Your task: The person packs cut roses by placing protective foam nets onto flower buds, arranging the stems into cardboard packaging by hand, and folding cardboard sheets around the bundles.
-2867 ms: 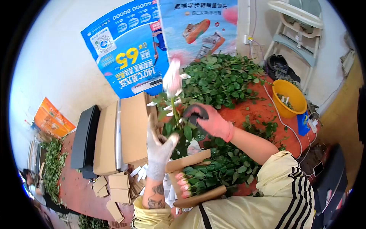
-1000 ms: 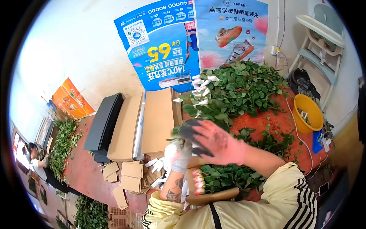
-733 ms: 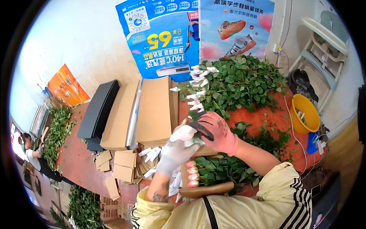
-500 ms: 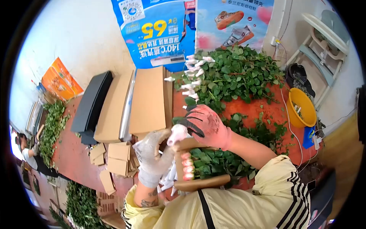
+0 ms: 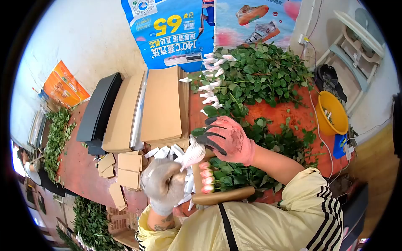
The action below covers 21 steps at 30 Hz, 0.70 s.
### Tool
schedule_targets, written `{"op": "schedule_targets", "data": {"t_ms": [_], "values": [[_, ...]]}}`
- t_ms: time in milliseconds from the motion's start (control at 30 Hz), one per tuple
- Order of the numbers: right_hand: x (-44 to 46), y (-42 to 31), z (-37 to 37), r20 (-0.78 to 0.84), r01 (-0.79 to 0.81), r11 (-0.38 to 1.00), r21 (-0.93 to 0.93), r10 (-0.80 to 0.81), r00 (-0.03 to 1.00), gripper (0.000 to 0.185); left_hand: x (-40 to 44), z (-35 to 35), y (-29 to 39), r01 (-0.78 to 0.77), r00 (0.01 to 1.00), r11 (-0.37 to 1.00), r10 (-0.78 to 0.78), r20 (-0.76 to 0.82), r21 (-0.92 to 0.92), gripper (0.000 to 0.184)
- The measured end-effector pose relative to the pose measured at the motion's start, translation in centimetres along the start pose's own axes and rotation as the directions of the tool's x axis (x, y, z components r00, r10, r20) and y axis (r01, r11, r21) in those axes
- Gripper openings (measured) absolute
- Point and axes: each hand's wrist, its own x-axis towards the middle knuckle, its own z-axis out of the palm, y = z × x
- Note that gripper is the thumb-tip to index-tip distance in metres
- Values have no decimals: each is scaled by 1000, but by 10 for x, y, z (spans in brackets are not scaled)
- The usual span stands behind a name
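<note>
My right hand (image 5: pixel 228 140), in a pink glove with black fingertips, is closed around a rose whose bloom is wrapped in a white net sleeve (image 5: pixel 193 154). The bloom points down and left, and its stem is largely hidden behind the hand. Close to the narrow end of the sleeve is my left hand (image 5: pixel 163 182), in a pale grey glove. Motion blurs its fingers, so whether they grip the net does not show. Below the netted rose, pink roses (image 5: pixel 207 178) lie in a row in an open cardboard wrap (image 5: pixel 224 196), their leaves stretching right.
Netted roses (image 5: pixel 213 85) with leafy stems lie at the back. White sleeves (image 5: pixel 165 152) are beside my left hand. Cardboard sheets (image 5: pixel 163 108), small cardboard pieces (image 5: pixel 129 163) and a black box (image 5: pixel 100 111) stand left. A yellow basin (image 5: pixel 335 121) is right; another person (image 5: pixel 31 167) works far left.
My left hand has moved down and away from the bloom, uncovering white sleeves behind it. The netted rose stays in my right hand, its net now showing more fully.
</note>
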Motion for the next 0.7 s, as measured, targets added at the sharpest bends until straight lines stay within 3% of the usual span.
{"op": "schedule_targets", "data": {"t_ms": [33,100,167,200,233,267,300,333,367,433,467,533,567,633,700], "values": [[-1,4,-1,-5,-6,1000,-4,6,1000,30,-3,-2,4,-1,998,997,-4,-68,-71,18],[-3,10,-2,-23,-117,990,-80,115,993,33,-7,-21,20,-36,935,998,14,-354,-55,24],[-14,20,-3,-101,-112,991,-77,104,989,37,2,-34,19,-217,855,907,-1,-518,-360,27],[-19,21,0,-194,-140,990,10,140,971,39,-6,-50,2,-108,929,993,84,-361,-46,15],[-20,20,-2,-279,-159,982,103,182,943,41,-2,-48,-3,43,969,998,-32,-247,40,8],[-20,19,-8,-318,-142,985,101,167,933,33,-6,-43,-18,259,952,964,-245,-185,57,9],[-21,20,-12,-325,-139,987,85,159,932,33,-14,-36,-39,456,887,886,-444,-125,89,9],[-23,22,-16,-326,-136,986,94,159,932,33,-22,-29,-59,538,843,836,-536,-48,105,11],[-26,22,-18,-323,-136,985,107,164,932,32,-21,-23,-65,493,859,831,-511,4,257,10],[-33,25,-18,-351,-149,984,95,173,920,31,-57,-22,-128,572,778,776,-616,122,268,19],[-36,26,-18,-359,-148,983,106,177,916,31,-60,-18,-131,573,777,777,-616,129,260,19],[-28,20,-36,-313,-91,986,143,132,940,36,-62,-13,-136,603,676,639,-727,120,477,34],[-36,30,-38,-398,-66,994,88,95,912,42,-65,-11,-141,604,676,641,-727,122,474,34],[-42,42,-66,-516,-64,997,35,73,854,52,-82,-14,-146,375,847,747,-517,126,549,47],[-51,72,-119,-530,-101,984,-146,8,848,50,-56,-15,-94,474,767,781,-593,245,407,41]]}}
